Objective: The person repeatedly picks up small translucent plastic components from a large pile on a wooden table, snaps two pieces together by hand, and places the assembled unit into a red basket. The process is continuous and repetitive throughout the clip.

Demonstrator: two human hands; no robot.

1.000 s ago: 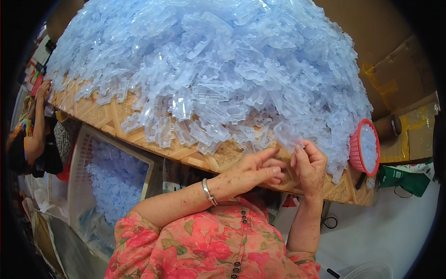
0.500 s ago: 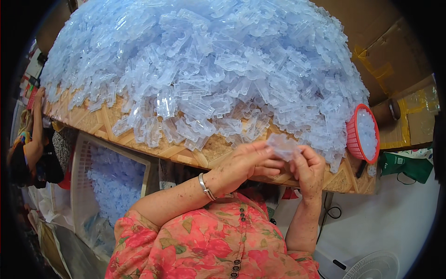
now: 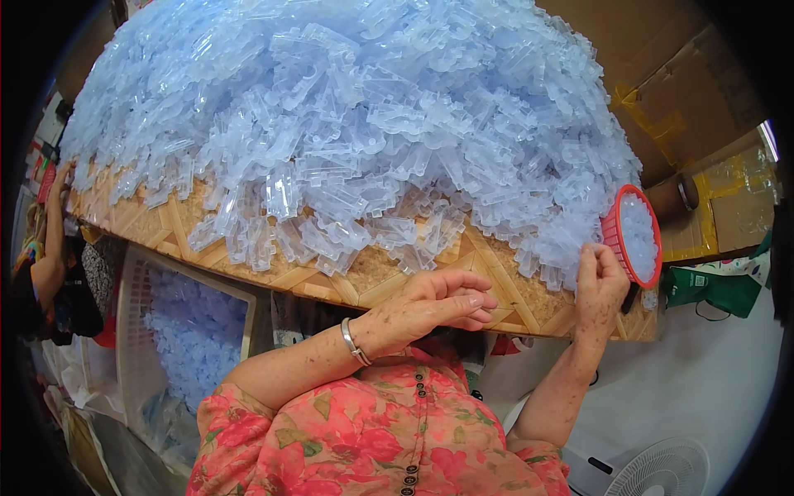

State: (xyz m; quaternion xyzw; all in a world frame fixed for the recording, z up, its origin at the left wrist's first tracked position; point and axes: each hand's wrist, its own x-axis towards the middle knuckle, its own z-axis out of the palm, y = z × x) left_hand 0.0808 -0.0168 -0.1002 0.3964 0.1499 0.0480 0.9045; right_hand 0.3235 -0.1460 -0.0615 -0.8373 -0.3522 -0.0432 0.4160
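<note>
A large heap of clear, bluish plastic pieces covers most of the table, with loose ones spread along its near edge. Over the table's front edge, my left hand holds nothing; its fingers are stretched out and slightly bent. My right hand is at the heap's right end, beside a red plastic basket filled with small translucent bits. Its thumb and forefinger are drawn together against the plastic. Whether a piece is between them is hidden.
Below the table on the left stands a pale crate of bluish plastic. Cardboard boxes and a green bag are at the right. A fan stands low right. Another person's arm reaches the table's far left.
My hands were together, holding a clear plastic piece. They have parted: the right has moved right to the heap beside the basket, the left is empty. The piece is no longer distinguishable.
</note>
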